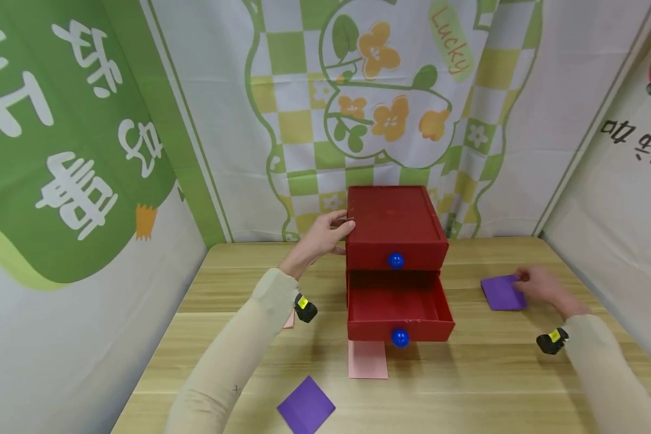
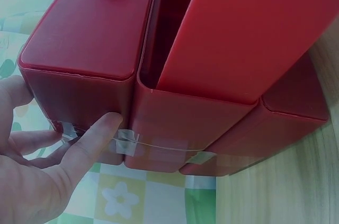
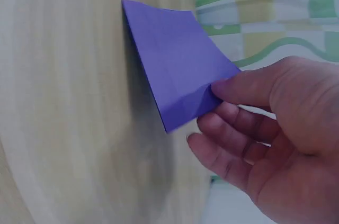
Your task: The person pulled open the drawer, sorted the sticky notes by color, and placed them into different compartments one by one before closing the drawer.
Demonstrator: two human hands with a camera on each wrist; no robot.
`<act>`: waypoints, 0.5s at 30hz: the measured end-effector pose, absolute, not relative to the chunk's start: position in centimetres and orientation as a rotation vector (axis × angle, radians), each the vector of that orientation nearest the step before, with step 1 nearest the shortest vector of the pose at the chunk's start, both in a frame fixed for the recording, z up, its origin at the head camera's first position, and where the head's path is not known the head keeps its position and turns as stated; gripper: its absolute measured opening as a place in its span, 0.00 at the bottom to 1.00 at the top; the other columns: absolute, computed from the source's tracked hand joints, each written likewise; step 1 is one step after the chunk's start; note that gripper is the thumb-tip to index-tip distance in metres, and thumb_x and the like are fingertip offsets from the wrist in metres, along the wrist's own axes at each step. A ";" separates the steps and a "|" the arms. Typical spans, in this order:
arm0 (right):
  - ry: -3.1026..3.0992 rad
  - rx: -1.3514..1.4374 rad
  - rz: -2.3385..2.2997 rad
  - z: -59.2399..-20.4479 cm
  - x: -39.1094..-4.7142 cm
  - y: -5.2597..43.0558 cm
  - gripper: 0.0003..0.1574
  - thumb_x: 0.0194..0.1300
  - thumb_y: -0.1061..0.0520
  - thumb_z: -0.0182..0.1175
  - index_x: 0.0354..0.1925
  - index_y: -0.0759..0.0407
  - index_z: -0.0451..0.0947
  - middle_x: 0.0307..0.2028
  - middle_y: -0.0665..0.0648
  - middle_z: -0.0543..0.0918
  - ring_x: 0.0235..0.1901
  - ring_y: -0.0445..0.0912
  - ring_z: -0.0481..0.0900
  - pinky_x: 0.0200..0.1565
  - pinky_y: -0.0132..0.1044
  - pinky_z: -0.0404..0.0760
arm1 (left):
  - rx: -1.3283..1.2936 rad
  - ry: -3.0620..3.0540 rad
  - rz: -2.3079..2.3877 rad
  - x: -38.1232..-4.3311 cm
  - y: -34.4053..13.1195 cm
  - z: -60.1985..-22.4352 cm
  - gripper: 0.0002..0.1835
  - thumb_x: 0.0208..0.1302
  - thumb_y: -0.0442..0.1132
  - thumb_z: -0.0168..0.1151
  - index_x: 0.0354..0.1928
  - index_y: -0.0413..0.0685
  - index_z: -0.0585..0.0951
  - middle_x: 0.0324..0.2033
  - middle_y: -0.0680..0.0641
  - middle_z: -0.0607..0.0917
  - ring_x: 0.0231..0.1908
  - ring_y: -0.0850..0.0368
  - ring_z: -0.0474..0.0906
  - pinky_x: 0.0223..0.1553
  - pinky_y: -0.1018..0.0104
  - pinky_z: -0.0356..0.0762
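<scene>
My left hand [image 1: 321, 236] touches the upper left side of a red drawer cabinet [image 1: 393, 211], fingers spread against its edge. In the left wrist view one digit presses the side panel, near strips of clear tape [image 2: 126, 142]. The drawer [image 1: 398, 330] below the top one is pulled out, with a blue round knob [image 1: 400, 337] and a bare inside. On the right, my right hand [image 1: 545, 288] pinches the edge of a purple paper square [image 1: 501, 293] between thumb and fingers. The right wrist view shows this paper [image 3: 172, 62] tilted above the wooden table.
Another purple paper square [image 1: 306, 405] lies at the table's front. A pink paper [image 1: 367, 361] shows below the pulled-out drawer; a second pink piece [image 1: 289, 320] is mostly behind my left arm. Printed cloth [image 1: 298, 54] hangs around the wooden table [image 1: 466, 386].
</scene>
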State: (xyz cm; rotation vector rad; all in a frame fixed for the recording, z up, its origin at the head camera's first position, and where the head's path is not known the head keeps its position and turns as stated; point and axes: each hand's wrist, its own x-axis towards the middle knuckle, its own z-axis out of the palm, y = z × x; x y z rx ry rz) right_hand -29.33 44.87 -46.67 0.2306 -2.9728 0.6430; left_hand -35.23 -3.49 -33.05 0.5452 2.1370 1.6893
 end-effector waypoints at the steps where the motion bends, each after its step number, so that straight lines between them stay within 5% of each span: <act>1: -2.967 0.239 0.659 -46.3 -29.3 44.8 0.04 0.52 0.64 0.56 0.25 0.65 0.71 0.20 0.53 0.73 0.21 0.41 0.66 0.22 0.31 0.65 | 0.548 2.136 1.688 -35.4 -3.5 -33.2 0.31 0.65 0.43 0.48 0.67 0.45 0.51 0.59 0.41 0.62 0.58 0.49 0.64 0.40 0.56 0.79; 7: -2.928 0.275 0.835 -44.4 -28.9 44.7 0.06 0.57 0.64 0.55 0.29 0.69 0.72 0.21 0.56 0.76 0.18 0.37 0.70 0.19 0.31 0.71 | 0.523 2.142 1.721 -37.0 -3.4 -34.7 0.32 0.63 0.46 0.52 0.66 0.50 0.54 0.58 0.44 0.64 0.57 0.50 0.65 0.37 0.57 0.80; 15: -2.965 0.276 0.795 -41.3 -28.0 43.7 0.11 0.60 0.59 0.54 0.35 0.69 0.73 0.26 0.59 0.79 0.21 0.44 0.75 0.21 0.32 0.75 | 0.530 2.166 1.752 -37.0 -3.3 -35.1 0.31 0.62 0.47 0.52 0.66 0.50 0.57 0.56 0.45 0.66 0.54 0.52 0.68 0.33 0.59 0.81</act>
